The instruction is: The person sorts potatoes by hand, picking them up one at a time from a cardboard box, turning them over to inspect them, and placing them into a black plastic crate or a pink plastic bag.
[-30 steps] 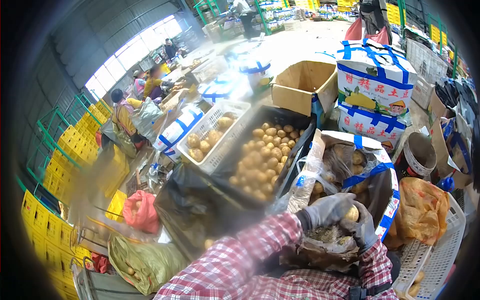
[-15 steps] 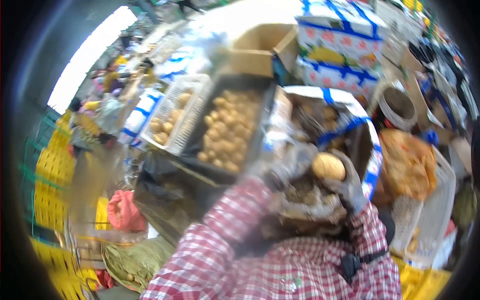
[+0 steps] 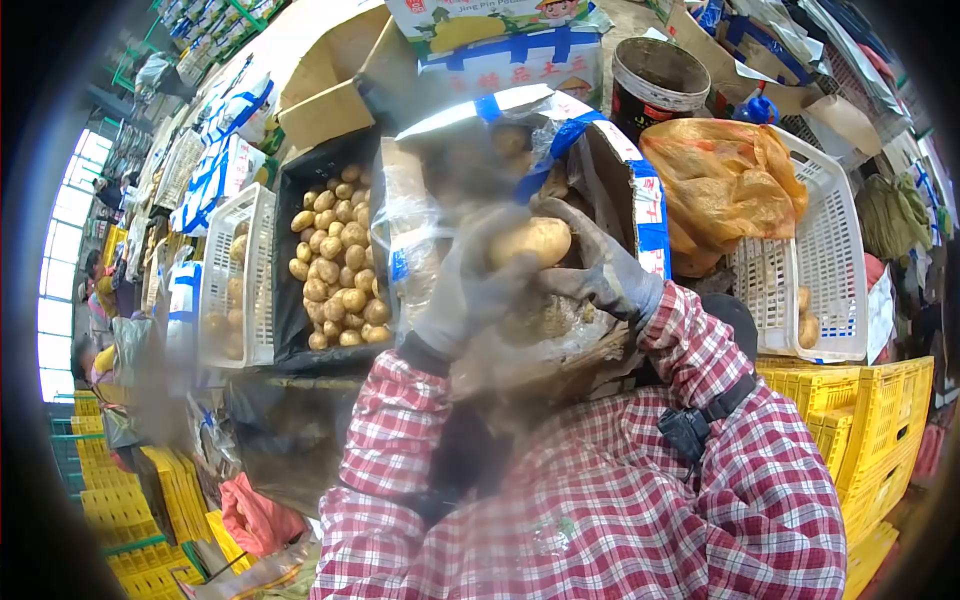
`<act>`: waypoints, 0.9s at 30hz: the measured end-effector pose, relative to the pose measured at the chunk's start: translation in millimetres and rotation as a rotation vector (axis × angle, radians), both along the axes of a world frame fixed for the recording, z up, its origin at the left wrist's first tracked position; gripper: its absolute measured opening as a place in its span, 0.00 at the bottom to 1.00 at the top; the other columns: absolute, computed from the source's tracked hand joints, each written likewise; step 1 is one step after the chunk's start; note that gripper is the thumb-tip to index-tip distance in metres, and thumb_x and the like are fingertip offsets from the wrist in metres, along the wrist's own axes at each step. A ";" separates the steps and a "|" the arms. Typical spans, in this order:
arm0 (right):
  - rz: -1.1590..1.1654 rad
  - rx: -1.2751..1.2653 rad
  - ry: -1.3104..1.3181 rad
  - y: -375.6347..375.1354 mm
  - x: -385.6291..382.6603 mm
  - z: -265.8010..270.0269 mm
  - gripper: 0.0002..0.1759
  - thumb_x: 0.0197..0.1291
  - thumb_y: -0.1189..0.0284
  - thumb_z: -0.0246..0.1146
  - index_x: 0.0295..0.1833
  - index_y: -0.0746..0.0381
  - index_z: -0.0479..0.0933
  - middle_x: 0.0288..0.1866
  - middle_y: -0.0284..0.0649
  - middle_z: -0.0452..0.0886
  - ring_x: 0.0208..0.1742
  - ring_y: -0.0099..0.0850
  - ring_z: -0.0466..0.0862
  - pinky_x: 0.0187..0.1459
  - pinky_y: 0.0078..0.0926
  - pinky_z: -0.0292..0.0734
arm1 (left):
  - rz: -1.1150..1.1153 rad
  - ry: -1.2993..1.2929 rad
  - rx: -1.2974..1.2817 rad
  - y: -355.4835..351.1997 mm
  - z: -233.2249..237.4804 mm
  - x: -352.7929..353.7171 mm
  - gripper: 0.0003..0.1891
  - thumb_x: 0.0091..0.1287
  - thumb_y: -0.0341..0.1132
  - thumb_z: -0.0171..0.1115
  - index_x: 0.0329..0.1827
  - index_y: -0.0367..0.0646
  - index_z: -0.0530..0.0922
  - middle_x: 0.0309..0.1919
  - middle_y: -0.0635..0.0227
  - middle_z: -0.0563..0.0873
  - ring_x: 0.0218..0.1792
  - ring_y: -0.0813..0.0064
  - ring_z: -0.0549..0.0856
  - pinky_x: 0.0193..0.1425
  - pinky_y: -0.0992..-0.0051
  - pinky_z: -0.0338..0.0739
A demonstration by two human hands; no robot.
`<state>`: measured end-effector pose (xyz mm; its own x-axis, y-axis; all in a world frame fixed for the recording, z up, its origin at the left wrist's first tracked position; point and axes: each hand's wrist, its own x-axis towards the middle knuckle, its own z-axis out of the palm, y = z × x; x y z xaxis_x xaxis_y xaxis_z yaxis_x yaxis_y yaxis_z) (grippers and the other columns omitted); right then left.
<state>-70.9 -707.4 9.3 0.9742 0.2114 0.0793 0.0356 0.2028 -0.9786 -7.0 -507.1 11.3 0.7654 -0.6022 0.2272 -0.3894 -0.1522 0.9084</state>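
A large yellow-brown potato point(image 3: 540, 242) is held between my two gloved hands over an open carton point(image 3: 648, 200) edged with blue tape. My right hand point(image 3: 612, 275) grips its right side, thumb and fingers curled round. Fingers of my left hand point(image 3: 455, 290) close on its left end, partly blurred by a smear on the lens. Below the hands, inside the carton, lies crumpled clear plastic with dirt; more potatoes show dimly at its back. To the left, a black-lined box point(image 3: 290, 335) holds many small potatoes point(image 3: 340, 265).
A white crate point(image 3: 262, 290) with potatoes stands far left. Right of the carton are an orange mesh bag point(image 3: 725, 185), a white basket point(image 3: 840, 270) and a dark bucket point(image 3: 655, 85). Yellow crates point(image 3: 880, 430) are stacked lower right; a red sack point(image 3: 255, 515) lies lower left.
My left hand has come in against the potato, which my right hand held before. The head view has turned, bringing the yellow crates on the right into sight.
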 end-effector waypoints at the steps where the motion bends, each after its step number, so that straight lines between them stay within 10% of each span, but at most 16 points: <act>1: 0.032 0.060 0.015 -0.3 0.2 1.0 0.46 0.57 0.80 0.71 0.78 0.62 0.54 0.70 0.41 0.69 0.69 0.30 0.72 0.70 0.29 0.69 | 0.017 0.010 -0.029 0.1 2.8 -1.9 0.31 0.65 0.37 0.70 0.68 0.37 0.69 0.60 0.60 0.74 0.59 0.69 0.77 0.63 0.71 0.75; 8: 0.047 0.203 -0.018 4.5 -3.2 -20.5 0.41 0.55 0.75 0.74 0.74 0.64 0.63 0.69 0.41 0.72 0.67 0.31 0.74 0.69 0.31 0.71 | 0.131 -0.148 0.184 -5.4 0.2 -10.3 0.25 0.69 0.47 0.63 0.60 0.37 0.74 0.49 0.62 0.84 0.49 0.69 0.85 0.52 0.72 0.83; 12: 0.027 0.171 -0.164 4.7 -1.3 -27.2 0.46 0.52 0.76 0.76 0.75 0.63 0.61 0.70 0.40 0.71 0.70 0.31 0.72 0.69 0.33 0.69 | 0.040 0.654 -0.146 10.2 8.5 7.4 0.17 0.78 0.42 0.51 0.57 0.37 0.77 0.52 0.57 0.85 0.48 0.69 0.87 0.50 0.72 0.82; 14: -0.009 0.141 -0.199 9.4 -2.2 -20.6 0.47 0.51 0.76 0.77 0.75 0.62 0.59 0.69 0.39 0.71 0.69 0.30 0.72 0.69 0.32 0.69 | 0.034 -0.055 -0.040 10.8 -2.4 3.3 0.19 0.78 0.43 0.50 0.58 0.37 0.77 0.48 0.59 0.85 0.42 0.73 0.87 0.42 0.76 0.83; 17: -0.069 0.076 -0.163 13.4 -3.2 -10.8 0.45 0.53 0.75 0.76 0.75 0.62 0.60 0.65 0.39 0.72 0.65 0.29 0.74 0.66 0.30 0.71 | 0.105 0.246 0.029 3.3 -1.4 -4.5 0.20 0.77 0.43 0.52 0.61 0.36 0.75 0.43 0.65 0.83 0.31 0.80 0.83 0.30 0.81 0.79; 23: -0.317 -0.177 -0.288 19.4 -4.3 -17.1 0.24 0.65 0.64 0.67 0.61 0.63 0.71 0.51 0.37 0.78 0.48 0.23 0.81 0.52 0.20 0.77 | 0.080 -0.029 0.082 -6.1 -7.8 -7.5 0.20 0.76 0.41 0.53 0.64 0.38 0.74 0.43 0.68 0.81 0.33 0.83 0.81 0.30 0.82 0.76; 27: -0.241 0.258 0.090 10.2 6.9 -31.8 0.18 0.70 0.60 0.61 0.54 0.62 0.76 0.44 0.36 0.82 0.46 0.21 0.81 0.48 0.21 0.77 | 0.075 0.059 0.117 -5.1 -1.4 -16.2 0.20 0.76 0.40 0.54 0.65 0.38 0.73 0.48 0.66 0.82 0.37 0.82 0.81 0.32 0.83 0.76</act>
<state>-64.0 -697.1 -22.5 0.9991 -0.0406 0.0121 0.0287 0.4398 -0.8976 -23.2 -512.2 9.8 0.8189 -0.5629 0.1118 -0.3193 -0.2850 0.9038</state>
